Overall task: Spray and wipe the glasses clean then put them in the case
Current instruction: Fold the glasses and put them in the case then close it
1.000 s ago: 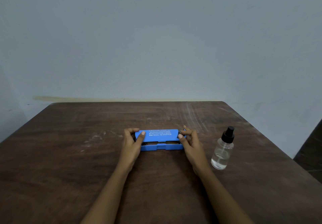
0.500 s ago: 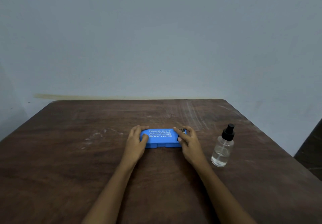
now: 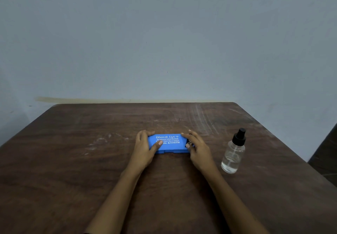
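Fingers of the left hand (image 3: 145, 147) and right hand (image 3: 197, 147) press flat on both ends of the shut blue case (image 3: 168, 143), mid-tabletop (image 3: 73, 170). It looks light, stiff, smooth plastic; best gripped by its ends. No glasses visible.

Blue case (image 3: 168, 143) flat, apparently closed, mid-table.

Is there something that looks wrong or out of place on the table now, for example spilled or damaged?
Nothing serious stands out. The blue case lies flat and shut between the left hand and right hand. The spray bottle stands upright, nothing spilled. The table only shows pale scuff marks.
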A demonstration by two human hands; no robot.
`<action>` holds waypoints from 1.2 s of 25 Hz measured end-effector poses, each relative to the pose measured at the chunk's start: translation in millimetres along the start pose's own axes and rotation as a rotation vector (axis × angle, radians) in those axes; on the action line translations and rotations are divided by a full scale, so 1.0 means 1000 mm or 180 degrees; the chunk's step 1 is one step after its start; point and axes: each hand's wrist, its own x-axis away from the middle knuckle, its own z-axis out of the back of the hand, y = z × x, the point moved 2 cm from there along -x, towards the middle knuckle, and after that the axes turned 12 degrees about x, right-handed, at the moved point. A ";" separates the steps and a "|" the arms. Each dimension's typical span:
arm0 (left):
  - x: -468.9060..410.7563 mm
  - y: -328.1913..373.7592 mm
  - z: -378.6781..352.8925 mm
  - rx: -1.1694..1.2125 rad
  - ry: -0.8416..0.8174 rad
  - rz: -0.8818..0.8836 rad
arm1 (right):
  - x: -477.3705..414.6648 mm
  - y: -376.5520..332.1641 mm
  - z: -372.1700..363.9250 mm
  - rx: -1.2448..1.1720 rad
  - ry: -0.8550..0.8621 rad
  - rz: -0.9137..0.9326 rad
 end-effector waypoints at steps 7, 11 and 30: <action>0.002 0.002 -0.002 -0.0076 -0.0018 0.0013 | 0.003 -0.002 -0.007 0.0120 0.0118 -0.0118; 0.007 0.001 -0.001 -0.0009 0.0165 -0.0058 | 0.008 -0.002 -0.006 -0.0064 0.0221 -0.0264; 0.054 0.018 0.011 0.0132 -0.0130 0.0108 | 0.063 0.002 0.013 -0.0782 0.0234 -0.0832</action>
